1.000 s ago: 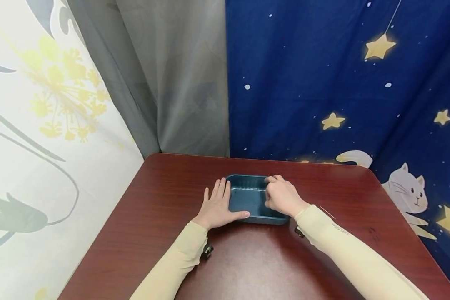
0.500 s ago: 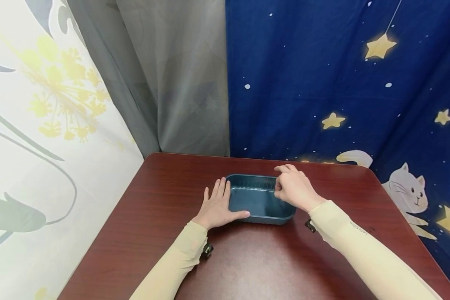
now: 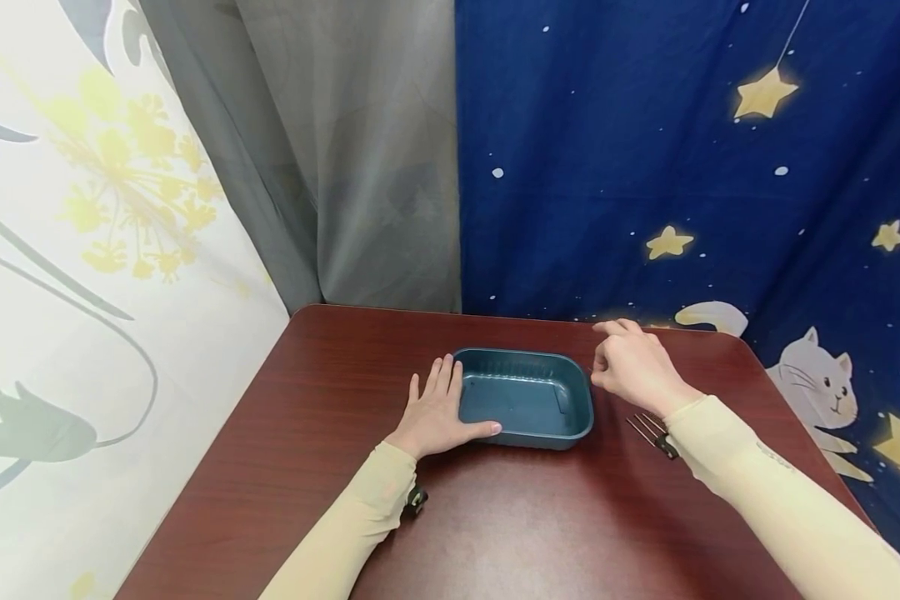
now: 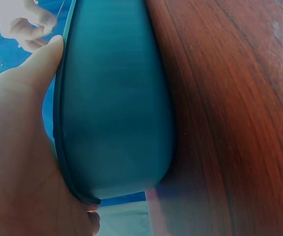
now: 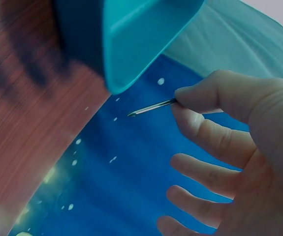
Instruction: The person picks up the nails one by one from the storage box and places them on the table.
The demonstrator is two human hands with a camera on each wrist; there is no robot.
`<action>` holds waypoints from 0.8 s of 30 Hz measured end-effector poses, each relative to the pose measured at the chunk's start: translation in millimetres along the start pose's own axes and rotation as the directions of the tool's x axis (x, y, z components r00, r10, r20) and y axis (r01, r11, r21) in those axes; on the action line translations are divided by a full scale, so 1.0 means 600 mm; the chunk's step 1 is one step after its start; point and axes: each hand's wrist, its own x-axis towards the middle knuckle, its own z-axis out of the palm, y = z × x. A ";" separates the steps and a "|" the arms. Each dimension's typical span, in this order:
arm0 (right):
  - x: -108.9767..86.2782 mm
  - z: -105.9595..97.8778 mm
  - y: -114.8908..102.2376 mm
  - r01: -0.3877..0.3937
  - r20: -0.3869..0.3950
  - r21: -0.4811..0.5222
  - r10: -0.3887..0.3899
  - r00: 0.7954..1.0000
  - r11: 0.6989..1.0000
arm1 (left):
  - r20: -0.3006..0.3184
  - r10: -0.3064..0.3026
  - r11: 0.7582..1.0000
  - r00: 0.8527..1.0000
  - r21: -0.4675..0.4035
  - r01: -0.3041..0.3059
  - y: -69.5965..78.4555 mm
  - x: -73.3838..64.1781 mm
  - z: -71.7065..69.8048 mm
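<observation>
A dark teal rectangular plastic tray stands on the table. My left hand rests against its left end with straight fingers, the thumb over the near rim. Right of the tray and apart from it, my right hand is raised above the table. Between thumb and index finger it pinches a thin, pointed metal pin, while its other fingers are loosely bent. The pin's rear end is hidden by the fingertips. On the tray's floor a short dark line shows, too small to identify.
Several thin metal pins lie on the reddish-brown wooden table beside my right wrist, partly covered by it. A grey curtain and a blue star-patterned curtain hang behind the table's far edge.
My right hand has moved out of the tray, up and to the right, past its right rim. The tray's right end now shows. My left hand has stayed in place.
</observation>
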 end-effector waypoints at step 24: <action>-0.060 0.056 0.145 -0.145 0.117 0.001 0.144 0.983 0.989 | -0.004 0.005 0.999 1.000 -0.037 -0.005 0.005 -0.003 -0.008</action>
